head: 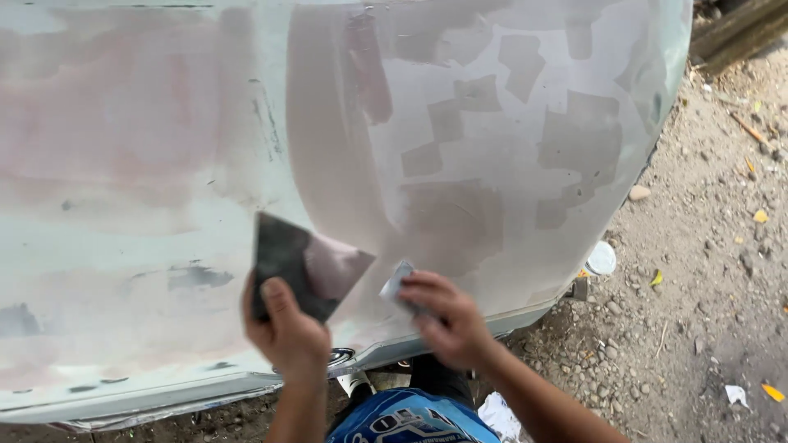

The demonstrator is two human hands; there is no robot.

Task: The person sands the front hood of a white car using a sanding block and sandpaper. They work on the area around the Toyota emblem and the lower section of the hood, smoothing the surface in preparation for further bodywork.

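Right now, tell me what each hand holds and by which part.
Left hand grips a dark flat square board by its lower corner. Right hand pinches a small grey metal scraper by its lower end.

the mixing board [300, 264] in the left hand [287, 332] lies left of the spreader [396, 287] in the right hand [447, 316], both before the car panel [164, 164]; gravel ground [706, 295] lies right.

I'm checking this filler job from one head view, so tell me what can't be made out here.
- Small scraper in the right hand: mostly covered by the fingers, so its shape is unclear.
- Dark flat board in the left hand: lower part hidden behind the thumb and palm.
- Car body panel: cut off by the top and left edges.
- White round thing on the gravel: partly behind the panel, too small to identify.
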